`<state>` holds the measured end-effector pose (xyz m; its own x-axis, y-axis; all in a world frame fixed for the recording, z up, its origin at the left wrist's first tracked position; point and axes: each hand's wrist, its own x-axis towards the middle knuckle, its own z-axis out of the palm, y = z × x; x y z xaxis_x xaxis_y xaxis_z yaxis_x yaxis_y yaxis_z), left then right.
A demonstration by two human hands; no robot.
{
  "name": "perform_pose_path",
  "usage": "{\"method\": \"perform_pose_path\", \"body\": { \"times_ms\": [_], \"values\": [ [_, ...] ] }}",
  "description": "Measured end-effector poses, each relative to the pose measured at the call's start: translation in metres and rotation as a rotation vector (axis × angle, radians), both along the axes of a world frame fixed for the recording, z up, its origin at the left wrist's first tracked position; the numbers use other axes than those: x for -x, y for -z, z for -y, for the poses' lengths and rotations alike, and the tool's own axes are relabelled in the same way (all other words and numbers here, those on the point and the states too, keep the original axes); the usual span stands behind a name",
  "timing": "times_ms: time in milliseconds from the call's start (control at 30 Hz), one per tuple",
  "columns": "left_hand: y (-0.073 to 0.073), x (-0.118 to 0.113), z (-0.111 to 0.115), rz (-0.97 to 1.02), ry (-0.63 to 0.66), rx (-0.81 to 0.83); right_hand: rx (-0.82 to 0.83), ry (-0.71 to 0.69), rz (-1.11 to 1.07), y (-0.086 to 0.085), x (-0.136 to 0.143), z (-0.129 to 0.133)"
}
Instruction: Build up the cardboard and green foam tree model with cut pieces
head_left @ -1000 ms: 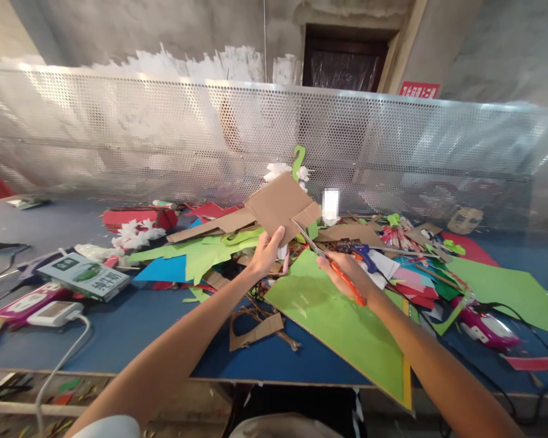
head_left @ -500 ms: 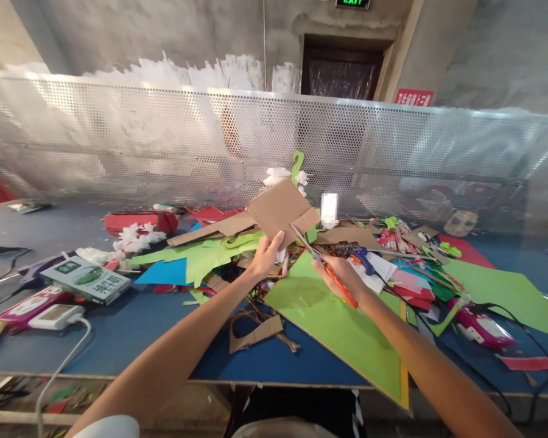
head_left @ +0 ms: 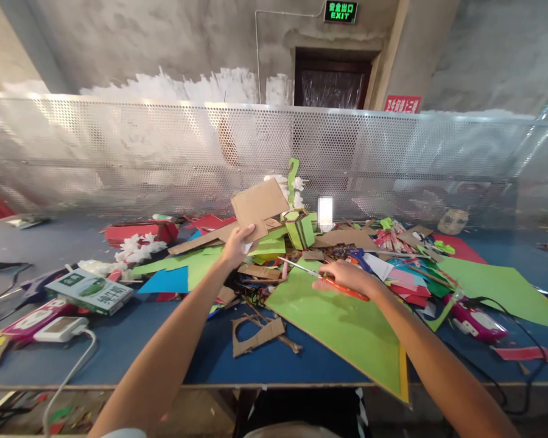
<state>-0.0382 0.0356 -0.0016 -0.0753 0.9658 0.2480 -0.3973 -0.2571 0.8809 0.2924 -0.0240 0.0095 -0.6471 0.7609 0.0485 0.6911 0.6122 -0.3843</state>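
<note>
Our bench (head_left: 141, 362) is crowded: a milk carton (head_left: 91, 289) and a white device (head_left: 60, 328) to the left, a green sheet (head_left: 347, 331) below our right hand (head_left: 351, 277), a blue glue gun (head_left: 361, 260) just beyond. Cardboard scraps (head_left: 260, 337) clutter the middle; a perforated metal panel (head_left: 164, 143) closes off the far side. Our left hand (head_left: 235, 246) pinches a cardboard piece (head_left: 260, 204) by its lower edge, above the heap; our right is wrapped round the orange-handled scissors (head_left: 301, 267). Half a second ago the blades met the cardboard; now they are apart, the cardboard has shifted left, and a green box (head_left: 300, 232), mostly covered then, shows beside it.
</note>
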Motion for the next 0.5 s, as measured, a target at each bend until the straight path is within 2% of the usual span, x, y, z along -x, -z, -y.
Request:
{"method": "perform_pose_path", "body": {
  "times_ms": [100, 167, 233, 300, 400, 500],
  "values": [
    [-0.007, 0.054, 0.002, -0.332, 0.178, 0.096, -0.019, -0.027, 0.188, -0.005, -0.009, 0.003],
    [-0.009, 0.078, 0.005, -0.611, 0.327, 0.136, 0.012, -0.055, 0.258, -0.007, -0.013, 0.006],
    [-0.012, 0.091, 0.007, -0.889, 0.475, 0.133, 0.101, -0.057, 0.276, -0.012, -0.016, 0.007],
    [-0.015, 0.093, 0.006, -1.134, 0.56, 0.128, 0.21, -0.009, 0.25, -0.018, -0.019, 0.005],
    [-0.018, 0.089, 0.0, -1.42, 0.569, 0.138, 0.233, 0.073, 0.185, -0.029, -0.02, -0.006],
    [-0.023, 0.084, -0.005, -1.661, 0.399, 0.126, 0.086, 0.103, 0.144, -0.032, -0.016, -0.028]
  ]
}}
